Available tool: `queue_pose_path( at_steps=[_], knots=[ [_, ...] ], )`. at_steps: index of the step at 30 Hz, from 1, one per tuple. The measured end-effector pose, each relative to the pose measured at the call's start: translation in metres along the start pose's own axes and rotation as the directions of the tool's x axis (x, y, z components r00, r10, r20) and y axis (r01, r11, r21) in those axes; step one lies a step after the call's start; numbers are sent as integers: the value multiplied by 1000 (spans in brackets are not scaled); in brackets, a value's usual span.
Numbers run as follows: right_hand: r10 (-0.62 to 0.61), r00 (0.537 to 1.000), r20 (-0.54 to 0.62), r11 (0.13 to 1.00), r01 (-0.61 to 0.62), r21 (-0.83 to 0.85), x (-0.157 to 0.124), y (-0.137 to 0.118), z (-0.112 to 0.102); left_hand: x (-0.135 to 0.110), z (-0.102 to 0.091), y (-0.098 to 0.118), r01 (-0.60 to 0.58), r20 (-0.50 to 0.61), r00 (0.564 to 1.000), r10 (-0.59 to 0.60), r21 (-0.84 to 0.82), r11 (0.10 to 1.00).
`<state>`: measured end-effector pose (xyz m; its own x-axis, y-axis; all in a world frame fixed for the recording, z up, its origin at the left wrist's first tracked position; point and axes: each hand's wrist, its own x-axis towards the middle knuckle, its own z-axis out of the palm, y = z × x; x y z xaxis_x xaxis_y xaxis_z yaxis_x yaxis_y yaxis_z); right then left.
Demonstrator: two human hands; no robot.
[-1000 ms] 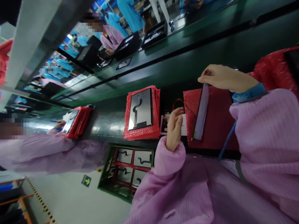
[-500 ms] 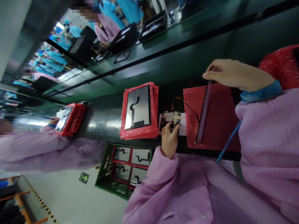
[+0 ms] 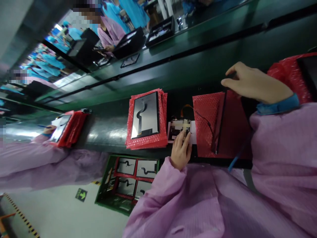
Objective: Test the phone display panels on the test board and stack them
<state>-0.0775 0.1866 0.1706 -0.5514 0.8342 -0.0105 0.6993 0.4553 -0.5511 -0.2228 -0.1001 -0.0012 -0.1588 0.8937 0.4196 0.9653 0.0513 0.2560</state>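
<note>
The thin display panel (image 3: 220,127) could be dropped or knocked if the pinch of the right hand (image 3: 252,81), apparently closed on its far edge, is loosened; the thin cable (image 3: 208,123) could be strained if the panel is pulled from the circuit board (image 3: 175,127). The board, at twelve o'clock from the left hand (image 3: 181,150), is touched by its loosely spread fingers. At two o'clock, the panel is held nearly edge-on over red bubble wrap (image 3: 203,132); only a narrow dark strip is seen.
</note>
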Motion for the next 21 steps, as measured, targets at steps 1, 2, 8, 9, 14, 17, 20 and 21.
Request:
queue_pose_path(
  at_steps=[1, 2, 8, 9, 14, 17, 20, 21],
  knots=[
    [34, 999, -13, 999, -34, -4, -6, 2, -1, 0, -2, 0, -72, 37, 997, 73, -35, 997],
    [58, 998, -28, 998, -58, -16, -12, 4, -2, 0, -3, 1, -144, 82, 985, 149, -60, 988],
    [206, 974, -89, 977, -200, 74, -49, 32, -21, 5, -6, 2, -302, 318, 896, 310, -76, 950],
    [248, 965, -90, 962, -234, 138, -50, 37, -22, 6, -6, 1, -287, 332, 895, 297, -81, 955],
    [150, 983, -106, 887, -86, 453, -31, 60, 4, 14, -7, -4, -227, 316, 908, 276, -183, 957],
    [111, 993, -30, 824, -75, 561, -14, 65, 32, 16, -8, -6, -188, 298, 920, 255, -236, 953],
    [161, 987, 8, 825, -139, 547, 0, 71, 54, 16, -7, -5, -212, 288, 919, 268, -212, 954],
    [163, 987, 5, 835, -140, 532, 3, 74, 59, 16, -7, -4, -232, 288, 916, 279, -187, 954]
  ],
)
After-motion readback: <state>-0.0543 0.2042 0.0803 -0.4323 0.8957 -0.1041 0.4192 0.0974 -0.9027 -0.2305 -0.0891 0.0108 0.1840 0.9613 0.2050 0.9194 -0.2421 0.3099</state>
